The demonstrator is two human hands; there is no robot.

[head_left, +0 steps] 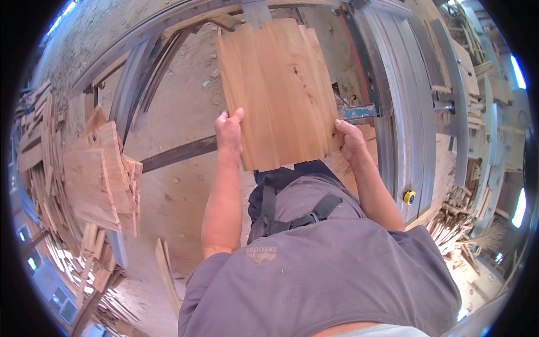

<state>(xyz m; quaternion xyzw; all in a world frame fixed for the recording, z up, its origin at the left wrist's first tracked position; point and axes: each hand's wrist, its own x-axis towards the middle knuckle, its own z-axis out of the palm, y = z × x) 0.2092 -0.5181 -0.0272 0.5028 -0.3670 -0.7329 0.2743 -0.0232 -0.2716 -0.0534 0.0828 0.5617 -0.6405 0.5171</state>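
A wide wooden panel (275,95), made of several light-brown strips with uneven ends, is held in front of my body. My left hand (229,128) grips its left edge near the lower corner, thumb on the upper face. On the opposite edge, my right hand (351,137) is closed with the thumb on top; its other fingers are partly hidden. The panel's far end overlaps a metal piece (256,12) of the frame. Dark knots mark the wood right of its middle.
Left of me stands a stack of wooden panels (92,180), with piled boards (48,135) behind. Metal rails (407,101) run along my right, carrying a yellow tape measure (409,197). A dark crossbar (179,154) spans low at my left. Scrap wood (455,219) lies far right.
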